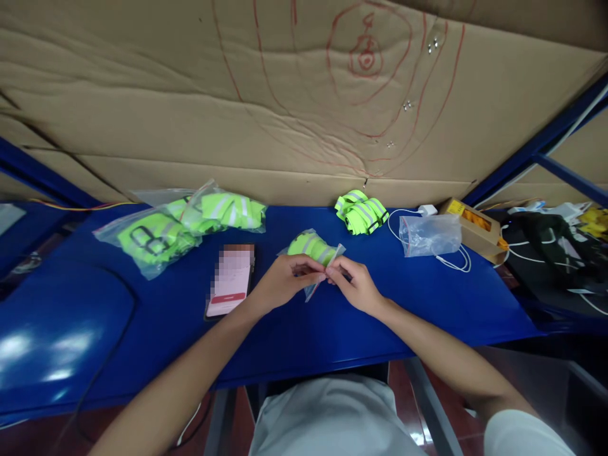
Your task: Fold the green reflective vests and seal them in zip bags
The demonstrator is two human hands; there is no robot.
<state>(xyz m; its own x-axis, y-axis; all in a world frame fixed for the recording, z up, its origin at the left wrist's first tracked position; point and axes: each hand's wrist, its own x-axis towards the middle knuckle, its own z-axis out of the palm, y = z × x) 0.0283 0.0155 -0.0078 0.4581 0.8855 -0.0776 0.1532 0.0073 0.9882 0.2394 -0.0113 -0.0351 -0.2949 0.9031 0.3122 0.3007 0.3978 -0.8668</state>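
A clear plastic zip bag (311, 291) with a red-edged opening lies in front of me, and a rolled neon-yellow reflective strap (311, 246) is inside it. My left hand (297, 277) pinches the bag's edge between thumb and fingers. Close beside it, my right hand (352, 282) pinches the same edge, so the fingertips of both hands nearly meet. Past my hands, another bundle of reflective strap (361, 212) lies unbagged near the cardboard wall. Several bagged straps (161, 237) are piled at the back left.
Left of my hands a phone (231, 278) lies on the blue table (304, 342). An unused-looking clear bag (430, 235), a white cable (453, 263) and an open cardboard box (475, 228) are at the right. A cardboard wall (166, 126) stands behind.
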